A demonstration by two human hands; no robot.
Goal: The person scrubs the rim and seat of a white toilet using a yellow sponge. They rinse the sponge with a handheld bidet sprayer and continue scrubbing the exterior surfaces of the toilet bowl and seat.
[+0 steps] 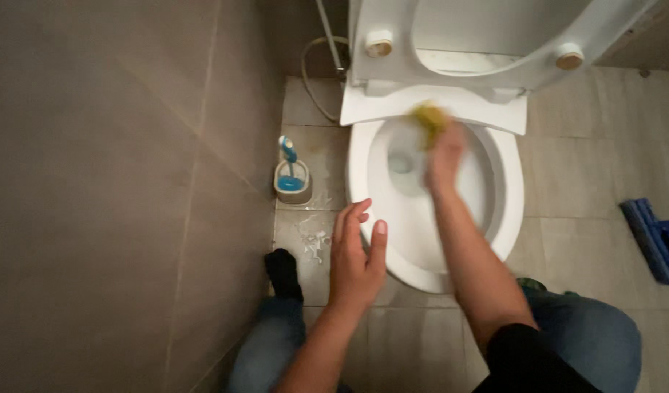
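Upper middle of the frame: our right hand [445,154] is closed around a yellow sponge [430,120], pressing it to the back rim of the toilet bowl [363,175], just below the hinge end of the raised seat [567,33]. Hand and sponge are both blurred, so we read this as scrubbing mid-stroke. How the fingers lie on the sponge we cannot tell beyond a closed grip.

Our left hand [355,258] hangs at centre frame, fingers spread apart and empty, above the floor just beside the bowl's near left edge. Whether it touches the rim we cannot tell.

Step in hand, as we judge it: wiping the inner rim at the back of the bowl. The front and side rim look white and plain; whether they are wiped already we cannot say.

The next move, in our view, calls for carrying the sponge round the rim with steady pressure, keeping the forearm out of the bowl's water.

Also noted: a toilet brush [291,175] in its holder at left centre against the grey wall, foam spots on the floor tiles [313,240] beside it, and a blue mop head [658,240] at the right edge.
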